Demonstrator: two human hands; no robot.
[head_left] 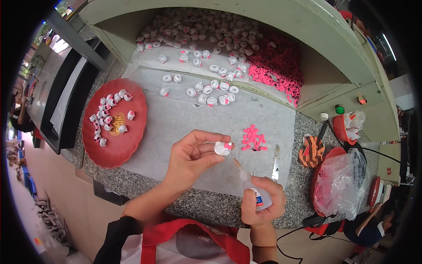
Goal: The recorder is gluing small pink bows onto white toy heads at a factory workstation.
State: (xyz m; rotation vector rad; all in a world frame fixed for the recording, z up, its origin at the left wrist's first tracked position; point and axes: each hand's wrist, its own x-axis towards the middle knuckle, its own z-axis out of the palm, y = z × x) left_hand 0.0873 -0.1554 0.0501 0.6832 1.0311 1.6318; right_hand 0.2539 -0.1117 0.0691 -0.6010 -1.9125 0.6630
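Between the fingertips and thumb of my left hand (184, 158) is a small white ring-shaped figure (222, 148) with a pink bow-like piece on it. My right hand (263, 204) is wrapped round a translucent squeeze bottle (246, 178) with a thin nozzle. The nozzle's fine tip points up at the figure's right side; whether it touches cannot be told. Just right of the figure, a little heap of pink pieces (251, 138) lies on the white paper (167, 132). A flat metal blade (275, 163) rests beyond the bottle, right of that heap.
A scalloped red tray (135, 152) holding several white figures stands at the left. The shelf compartment (167, 50) at the back bears piled white figures and pink pieces (277, 66). At the right are an orange-striped bundle (311, 152) and a plastic bag (340, 185) on another red tray.
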